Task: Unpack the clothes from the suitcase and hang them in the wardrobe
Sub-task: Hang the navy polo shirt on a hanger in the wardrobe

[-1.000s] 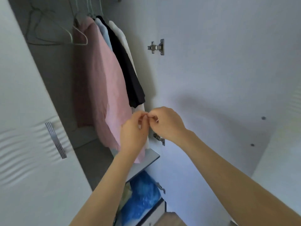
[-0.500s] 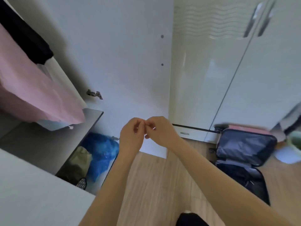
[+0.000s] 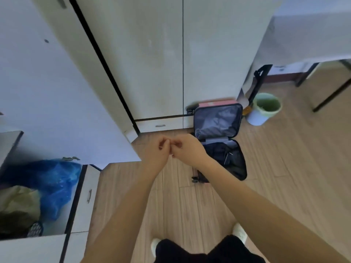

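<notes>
Filling the far side of the view, the wardrobe [image 3: 157,59] shows two shut doors, while another door [image 3: 47,92] at the left stands swung out toward the person, probably left open so that hangers can be reached without a free hand. Wooden floor [image 3: 284,168] runs from the wardrobe's foot to the person's shoes at the near edge.

On that floor, right of centre and against the wardrobe, lies the suitcase [image 3: 218,122]. Its lid is propped upright against the shut doors and its lower half lies flat toward the person, which keeps the contents in plain sight and easy to lift out. Dark clothes [image 3: 220,154] lie bundled in the flat half, so by my judgement unpacking is not finished and that is where the next garment will come from.

Low at the near left, a blue plastic bag [image 3: 53,179] is stuffed into the wardrobe's bottom compartment beside an olive bag [image 3: 17,202]. A green bin [image 3: 266,109] stands just right of the suitcase.

At the centre, above the floor and apart from the suitcase, the left hand [image 3: 155,154] and right hand [image 3: 188,149] meet with fingers curled and fingertips pressed together. Whether they pinch some tiny thing, such as a thread, cannot be told; no garment is in either.
</notes>
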A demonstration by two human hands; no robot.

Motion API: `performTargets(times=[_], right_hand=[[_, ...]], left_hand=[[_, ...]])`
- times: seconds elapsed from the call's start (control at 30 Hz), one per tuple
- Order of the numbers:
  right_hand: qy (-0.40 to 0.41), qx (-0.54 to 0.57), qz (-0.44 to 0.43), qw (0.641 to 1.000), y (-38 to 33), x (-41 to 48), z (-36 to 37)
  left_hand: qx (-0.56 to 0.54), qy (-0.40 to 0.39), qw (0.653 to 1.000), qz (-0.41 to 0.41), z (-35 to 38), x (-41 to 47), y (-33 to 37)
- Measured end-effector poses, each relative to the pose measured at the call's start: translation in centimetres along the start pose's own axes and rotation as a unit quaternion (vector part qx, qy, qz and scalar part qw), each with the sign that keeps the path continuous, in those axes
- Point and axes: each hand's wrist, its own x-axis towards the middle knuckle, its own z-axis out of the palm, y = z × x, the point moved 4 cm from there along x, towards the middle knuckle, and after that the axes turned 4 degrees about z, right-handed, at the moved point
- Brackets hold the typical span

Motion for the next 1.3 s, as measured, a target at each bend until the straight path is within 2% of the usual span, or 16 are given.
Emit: performTargets(times=[0.13, 0.33, 0.67, 0.97, 1.3], right_hand=[[-0.002, -0.021, 0.032, 0.999, 7.6, -1.1, -4.4], [-0.052, -0.054, 0.073, 0.995, 18.8, -0.5, -9.2], [-0.069, -0.019, 0.124, 0.99, 28.2, 4.2, -11.6], [-0.088, -0.014, 0.166, 0.982, 37.5, 11.9, -8.4], [-0.13, 0.008, 0.18, 0.975, 52.6, 20.0, 0.2]], left_hand=[[-0.022, -0.053, 0.997, -0.042, 9.6, 0.6, 2.0], [-0.038, -0.064, 0.993, -0.096, 22.0, 1.8, 4.4], [-0.042, -0.093, 0.985, -0.142, 30.8, 6.5, 4.5], [-0.021, -0.14, 0.974, -0.177, 39.3, 13.2, -2.5], [-0.006, -0.142, 0.967, -0.213, 52.4, 17.4, -15.8]])
